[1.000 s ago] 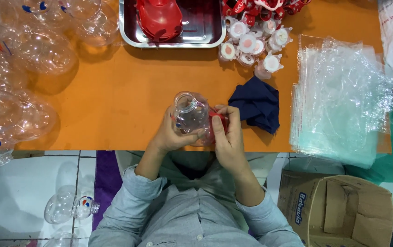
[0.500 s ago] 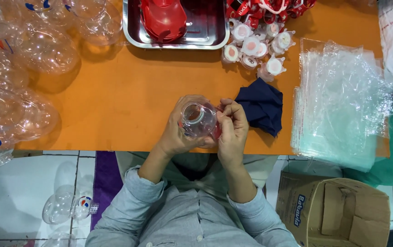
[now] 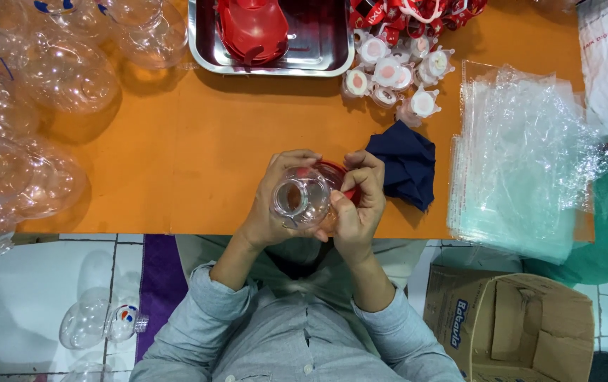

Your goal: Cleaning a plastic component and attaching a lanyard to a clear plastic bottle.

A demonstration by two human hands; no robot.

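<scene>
My left hand (image 3: pixel 269 205) wraps the clear plastic bottle (image 3: pixel 300 198), mouth facing up at me, over the near edge of the orange table (image 3: pixel 198 155); my right hand (image 3: pixel 357 201) has its fingers pinched tight on a red piece (image 3: pixel 339 177) against the bottle's far side. Just right of my right fingers lies a dark blue cloth (image 3: pixel 406 166), with stacked clear bags (image 3: pixel 523 163) further right. Beyond sit white-and-red caps (image 3: pixel 389 74) and a steel tray (image 3: pixel 318 49); risk: the slick, thin bottle may dent or slip off the edge if I squeeze unevenly.

One steel tray (image 3: pixel 332 49); one navy cloth (image 3: pixel 406 163); one cardboard box (image 3: pixel 509 325); perhaps seven white caps (image 3: pixel 389 71).
</scene>
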